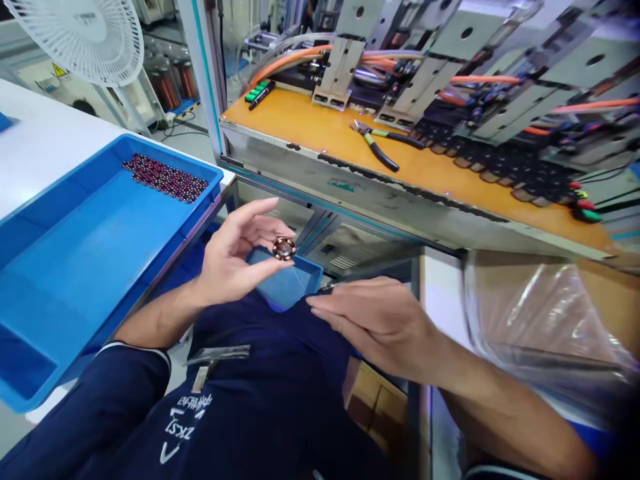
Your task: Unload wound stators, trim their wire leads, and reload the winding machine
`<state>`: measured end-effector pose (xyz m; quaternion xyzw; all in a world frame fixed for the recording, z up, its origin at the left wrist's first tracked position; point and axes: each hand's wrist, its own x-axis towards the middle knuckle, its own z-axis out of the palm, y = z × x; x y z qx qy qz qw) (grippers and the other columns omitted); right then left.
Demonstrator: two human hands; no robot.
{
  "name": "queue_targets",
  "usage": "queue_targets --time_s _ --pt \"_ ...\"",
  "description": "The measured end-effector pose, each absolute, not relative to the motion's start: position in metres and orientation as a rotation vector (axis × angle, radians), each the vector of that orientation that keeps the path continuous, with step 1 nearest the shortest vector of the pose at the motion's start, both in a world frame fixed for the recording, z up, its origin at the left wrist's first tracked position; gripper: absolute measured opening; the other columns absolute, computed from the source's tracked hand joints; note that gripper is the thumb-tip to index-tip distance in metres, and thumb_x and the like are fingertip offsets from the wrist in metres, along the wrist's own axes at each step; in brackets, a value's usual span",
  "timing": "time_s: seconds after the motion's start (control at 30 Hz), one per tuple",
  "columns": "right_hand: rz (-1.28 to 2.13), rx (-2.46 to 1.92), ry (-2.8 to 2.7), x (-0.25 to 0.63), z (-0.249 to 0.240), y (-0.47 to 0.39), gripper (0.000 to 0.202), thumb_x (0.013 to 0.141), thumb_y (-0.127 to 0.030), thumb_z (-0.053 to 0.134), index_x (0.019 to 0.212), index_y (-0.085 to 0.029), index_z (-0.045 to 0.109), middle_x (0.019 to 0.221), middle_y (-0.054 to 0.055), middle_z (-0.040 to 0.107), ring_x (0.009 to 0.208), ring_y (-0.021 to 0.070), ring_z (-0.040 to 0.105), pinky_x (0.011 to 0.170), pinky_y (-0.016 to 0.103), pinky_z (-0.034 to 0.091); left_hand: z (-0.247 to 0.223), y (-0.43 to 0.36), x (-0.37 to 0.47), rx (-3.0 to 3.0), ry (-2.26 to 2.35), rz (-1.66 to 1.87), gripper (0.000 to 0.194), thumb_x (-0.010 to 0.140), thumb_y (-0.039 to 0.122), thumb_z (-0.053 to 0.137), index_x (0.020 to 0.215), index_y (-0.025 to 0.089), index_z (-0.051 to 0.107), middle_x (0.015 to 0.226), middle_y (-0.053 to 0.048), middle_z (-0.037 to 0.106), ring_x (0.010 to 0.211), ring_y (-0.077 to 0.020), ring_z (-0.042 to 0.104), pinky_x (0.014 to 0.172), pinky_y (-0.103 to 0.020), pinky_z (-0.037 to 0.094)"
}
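My left hand is closed in a pinch on a small ring-shaped motor stator with copper windings, its open centre facing me. From the stator's lower edge a fine wire runs down toward my right fingertips. My right hand is closed, thumb and fingers pressed together, a short way to the right and lower. What its fingers hold is too small to make out. Left of my hands, a blue tray carries rows of similar copper-wound stators in its far corner.
Ahead is a machine with an orange bench top, bearing pliers, a black marker and metal fixtures. A smaller blue bin sits below my hands. Clear plastic sheeting lies at right; a white fan stands at upper left.
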<state>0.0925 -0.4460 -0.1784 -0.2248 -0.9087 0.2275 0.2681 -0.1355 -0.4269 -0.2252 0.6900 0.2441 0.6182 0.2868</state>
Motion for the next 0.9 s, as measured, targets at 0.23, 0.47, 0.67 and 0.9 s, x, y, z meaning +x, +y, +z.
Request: queue_targets --time_s 0.23,0.47,0.67,0.9 --pt "1.305 -0.928 -1.684 0.077 -0.181 -0.439 0.03 0.074 -0.033 0.083 0.094 -0.019 0.065 0.09 0.003 0.062 0.062 0.0089 0.055 0.055 0.023 0.046 -0.231 -0.433 -0.13 1.889 0.538 1.565 0.084 0.072 -0.001 0.076 0.144 0.026 0.04 0.118 -0.007 0.069 0.1 -0.0165 0.071 0.087 -0.026 0.062" --pt "1.537 -0.881 -1.198 0.05 -0.219 -0.45 0.021 0.089 -0.034 0.066 0.078 -0.018 0.058 0.067 -0.002 0.056 0.06 0.01 0.052 0.061 0.025 0.043 -0.234 -0.436 -0.13 1.818 0.553 1.569 0.083 0.072 0.001 0.077 0.142 0.027 0.04 0.111 -0.005 0.069 0.089 -0.0124 0.071 0.082 -0.022 0.063" --pt "1.516 -0.893 -1.279 0.059 -0.215 -0.453 0.021 0.082 -0.032 0.074 0.092 -0.019 0.061 0.078 -0.001 0.059 0.071 0.0117 0.056 0.066 0.025 0.045 -0.238 -0.44 -0.134 1.816 0.594 1.484 0.083 0.074 0.004 0.076 0.144 0.03 0.039 0.115 -0.006 0.069 0.094 -0.0162 0.072 0.085 -0.027 0.063" --pt "1.483 -0.872 -1.214 0.055 -0.224 -0.463 0.018 0.096 -0.032 0.058 0.082 -0.019 0.058 0.075 -0.002 0.053 0.071 0.011 0.05 0.069 0.026 0.042 -0.235 -0.446 -0.128 1.541 0.487 1.337 0.068 0.078 0.001 0.07 0.136 0.028 0.047 0.117 -0.008 0.07 0.096 -0.0173 0.073 0.086 -0.028 0.061"
